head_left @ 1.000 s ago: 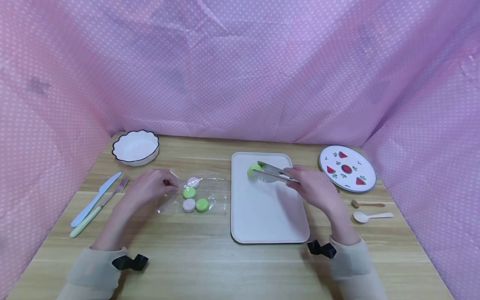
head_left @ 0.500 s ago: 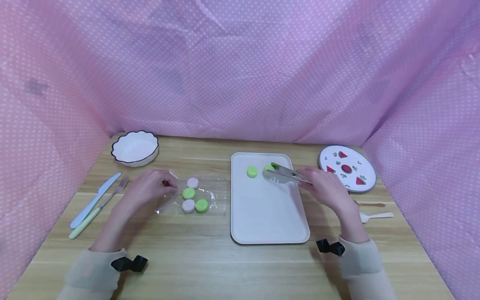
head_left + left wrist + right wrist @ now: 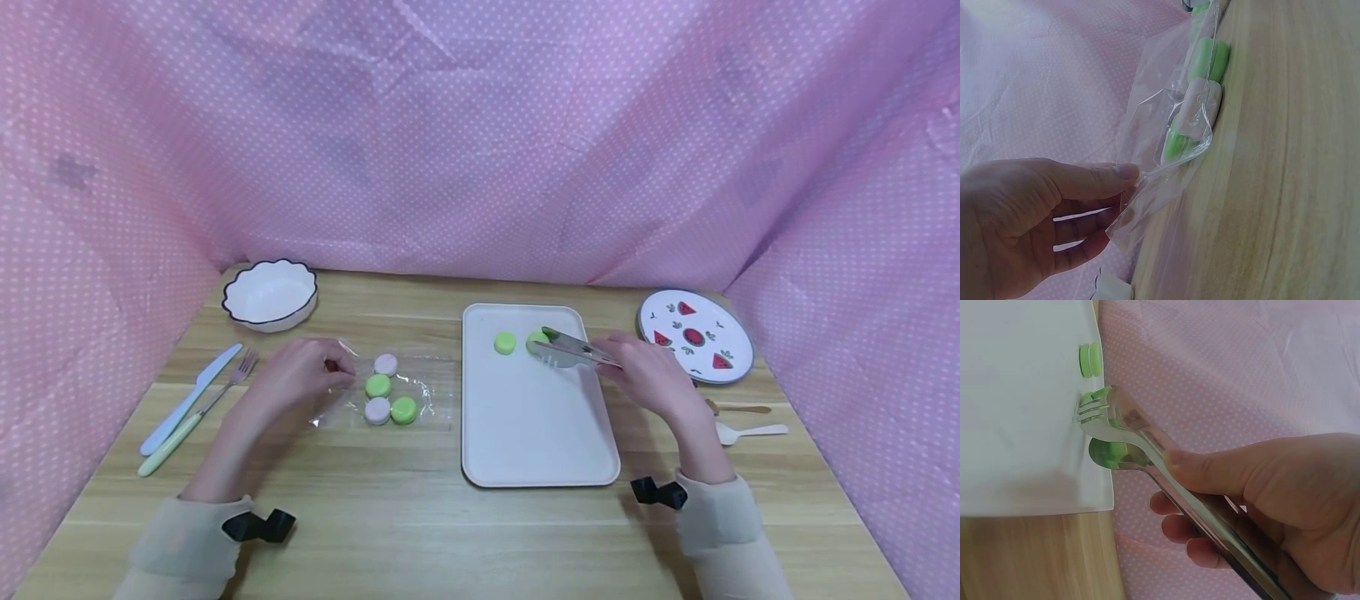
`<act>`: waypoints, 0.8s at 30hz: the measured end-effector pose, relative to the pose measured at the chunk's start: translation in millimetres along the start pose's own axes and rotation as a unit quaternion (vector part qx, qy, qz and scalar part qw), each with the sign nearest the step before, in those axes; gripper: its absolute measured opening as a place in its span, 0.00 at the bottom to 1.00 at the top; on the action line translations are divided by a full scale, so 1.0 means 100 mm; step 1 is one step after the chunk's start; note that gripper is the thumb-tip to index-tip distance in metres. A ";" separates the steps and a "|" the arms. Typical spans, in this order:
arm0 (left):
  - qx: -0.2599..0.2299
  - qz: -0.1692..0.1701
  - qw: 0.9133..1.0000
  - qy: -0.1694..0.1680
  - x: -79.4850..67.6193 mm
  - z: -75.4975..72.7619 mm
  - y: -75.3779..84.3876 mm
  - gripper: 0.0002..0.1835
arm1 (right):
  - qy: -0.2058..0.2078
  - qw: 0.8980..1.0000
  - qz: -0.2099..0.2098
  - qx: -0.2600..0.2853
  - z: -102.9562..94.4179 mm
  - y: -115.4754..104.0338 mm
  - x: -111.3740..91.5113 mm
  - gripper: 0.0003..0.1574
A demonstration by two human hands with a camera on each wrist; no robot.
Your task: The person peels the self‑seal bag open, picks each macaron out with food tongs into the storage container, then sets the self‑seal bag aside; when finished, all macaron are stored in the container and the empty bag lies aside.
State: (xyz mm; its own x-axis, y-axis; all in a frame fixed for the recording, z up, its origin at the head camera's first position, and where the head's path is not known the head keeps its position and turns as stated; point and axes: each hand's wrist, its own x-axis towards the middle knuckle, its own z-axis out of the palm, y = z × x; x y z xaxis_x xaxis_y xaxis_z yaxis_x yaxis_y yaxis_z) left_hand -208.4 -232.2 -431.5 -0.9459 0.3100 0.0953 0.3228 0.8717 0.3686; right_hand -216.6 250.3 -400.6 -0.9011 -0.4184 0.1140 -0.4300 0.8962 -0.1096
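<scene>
1. Left hand (image 3: 306,371) first: nothing's really changed there. Thumb and fingers are pinched together on the left end of a clear bag (image 3: 441,377), which lies on the surface (image 3: 412,533) just left of the tray (image 3: 536,450).
2. Right hand (image 3: 648,375) is where the action is. Thumb and fingers are closed round the metal tongs (image 3: 1194,503), and compared with a second ago we've got those tongs further right over the tray.
3. Result: the left green macaron (image 3: 505,342) sits on its own near the tray's far end, and the right green macaron (image 3: 536,340) is beside it, apart from it, at the tongs' tips. A second ago we can only make out one green patch there. We can't tell if the tips are actually squeezing that right one. Our read: the laying-out is partway along, two out and the rest in the bag.
4. Counting the nearer stuff: one knife (image 3: 177,417), one fork (image 3: 176,437), one white spoon (image 3: 750,432), one small wooden piece (image 3: 742,409).
5. In the bag we count four: two lilac macarons (image 3: 377,411) and two bagged green macarons (image 3: 403,410). With the tray pair, that's six.
6. Further back: one watermelon plate (image 3: 705,329) on top (can't tell if another's underneath), one scalloped bowl (image 3: 270,292), then the pink curtain (image 3: 480,167).
</scene>
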 end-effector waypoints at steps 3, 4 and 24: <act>0.000 -0.001 1.000 -0.001 0.00 0.00 0.00 0.05 | -0.004 1.000 0.004 0.000 0.00 0.00 0.01 0.20; 0.002 -0.002 1.000 -0.002 0.00 0.00 0.00 0.05 | -0.005 1.000 0.004 0.001 0.00 0.00 0.01 0.19; -0.006 -0.001 1.000 -0.002 0.00 0.01 -0.02 0.06 | -0.020 1.000 0.015 0.009 -0.01 0.01 0.01 0.20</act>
State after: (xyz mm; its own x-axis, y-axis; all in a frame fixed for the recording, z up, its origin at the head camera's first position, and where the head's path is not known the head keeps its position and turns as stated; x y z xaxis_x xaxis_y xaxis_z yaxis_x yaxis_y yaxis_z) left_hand -209.1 -233.8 -432.9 -0.9467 0.3092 0.0903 0.3197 0.8679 0.3801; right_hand -217.5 251.2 -399.6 -0.9149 -0.3977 0.0700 -0.4036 0.9055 -0.1309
